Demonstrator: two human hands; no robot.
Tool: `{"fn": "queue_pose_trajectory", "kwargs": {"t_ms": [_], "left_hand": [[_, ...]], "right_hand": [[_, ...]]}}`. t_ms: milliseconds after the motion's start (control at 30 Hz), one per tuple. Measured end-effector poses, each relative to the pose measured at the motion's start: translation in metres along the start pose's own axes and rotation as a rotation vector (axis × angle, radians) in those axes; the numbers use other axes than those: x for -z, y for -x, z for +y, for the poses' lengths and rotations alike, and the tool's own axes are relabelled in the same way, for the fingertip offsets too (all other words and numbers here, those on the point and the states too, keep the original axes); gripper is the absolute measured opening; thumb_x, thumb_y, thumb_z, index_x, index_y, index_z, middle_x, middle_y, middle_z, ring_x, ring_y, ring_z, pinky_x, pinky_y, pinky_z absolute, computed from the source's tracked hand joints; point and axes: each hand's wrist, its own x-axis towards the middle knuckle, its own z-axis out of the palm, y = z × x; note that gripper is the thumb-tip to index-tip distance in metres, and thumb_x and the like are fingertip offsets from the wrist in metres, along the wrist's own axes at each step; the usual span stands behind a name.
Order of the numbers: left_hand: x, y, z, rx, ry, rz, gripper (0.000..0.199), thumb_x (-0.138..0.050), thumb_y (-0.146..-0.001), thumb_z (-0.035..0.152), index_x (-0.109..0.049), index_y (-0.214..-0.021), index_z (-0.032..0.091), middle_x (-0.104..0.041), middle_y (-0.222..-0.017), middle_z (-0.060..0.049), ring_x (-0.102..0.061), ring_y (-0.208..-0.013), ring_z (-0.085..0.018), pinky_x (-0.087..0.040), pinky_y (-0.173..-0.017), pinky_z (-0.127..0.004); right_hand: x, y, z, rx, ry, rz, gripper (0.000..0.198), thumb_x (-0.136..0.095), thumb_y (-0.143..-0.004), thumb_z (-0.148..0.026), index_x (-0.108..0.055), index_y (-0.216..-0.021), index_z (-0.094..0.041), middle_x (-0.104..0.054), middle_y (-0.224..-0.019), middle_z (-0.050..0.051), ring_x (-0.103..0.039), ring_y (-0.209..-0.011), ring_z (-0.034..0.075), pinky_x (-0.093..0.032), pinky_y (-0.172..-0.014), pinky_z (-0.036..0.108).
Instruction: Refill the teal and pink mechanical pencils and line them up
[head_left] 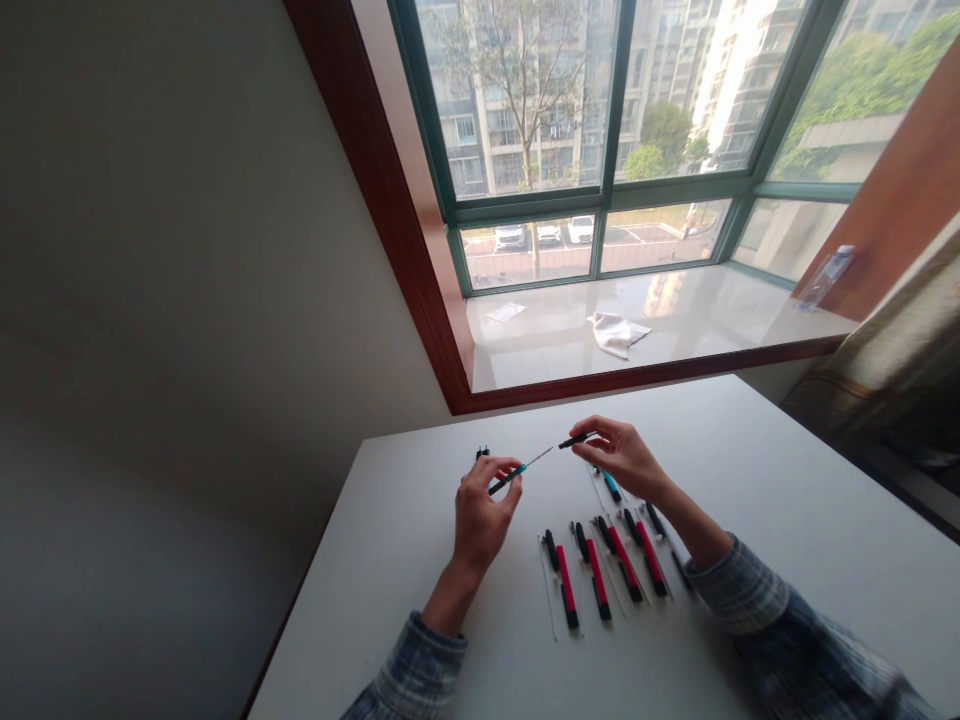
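My left hand [478, 515] pinches a teal-and-black pen barrel [507, 479] between thumb and fingers. A thin refill [540, 457] sticks out of the barrel's upper right end. Facing it, my right hand [621, 458] grips a black pen top [574, 440], a small gap away from the refill's tip. Below the hands lie several red-and-black pen barrels [566, 585] in a row, with black pen tops [552, 550] and thin white refills [548, 590] beside them. Another teal pen part [611, 487] rests under my right hand, partly covered.
Small black pieces [482, 452] sit just behind my left hand on the white table [367, 560]. Beyond the table's far edge, a window sill [540, 350] holds a crumpled white cloth [619, 333] and a clear bottle [825, 277]. A curtain [885, 310] hangs at right.
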Motion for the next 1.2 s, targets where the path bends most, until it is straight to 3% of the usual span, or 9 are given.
{"fn": "queue_pose_trajectory", "kwargs": {"t_ms": [533,900,1200], "left_hand": [[0.002,0.000,0.010,-0.045,-0.004,-0.047,0.012,-0.063,-0.090,0.021,-0.072,-0.097,0.025,-0.071,-0.097,-0.003,-0.067,-0.087,-0.020,-0.055,-0.084,-0.036],[0.001,0.001,0.015,-0.090,0.029,-0.105,0.013,-0.062,-0.091,0.021,-0.072,-0.099,0.025,-0.073,-0.100,-0.004,-0.067,-0.091,-0.022,-0.056,-0.084,-0.037],[0.001,0.002,0.013,-0.113,-0.029,-0.112,0.012,-0.064,-0.091,0.023,-0.072,-0.099,0.025,-0.075,-0.097,-0.003,-0.069,-0.089,-0.022,-0.056,-0.087,-0.041]], "right_hand": [[-0.008,0.002,-0.005,0.043,0.081,-0.099,0.020,-0.074,-0.087,-0.035,-0.075,-0.102,-0.022,-0.074,-0.103,0.006,-0.070,-0.092,0.021,-0.059,-0.078,0.034],[-0.019,0.006,-0.011,0.075,0.105,-0.154,0.021,-0.073,-0.088,-0.038,-0.074,-0.100,-0.022,-0.077,-0.097,0.004,-0.072,-0.093,0.021,-0.060,-0.084,0.035],[-0.017,0.007,-0.012,0.036,0.411,-0.123,0.037,-0.066,-0.091,-0.056,-0.076,-0.083,-0.022,-0.075,-0.074,0.004,-0.063,-0.063,0.017,-0.050,-0.062,0.029]]}}
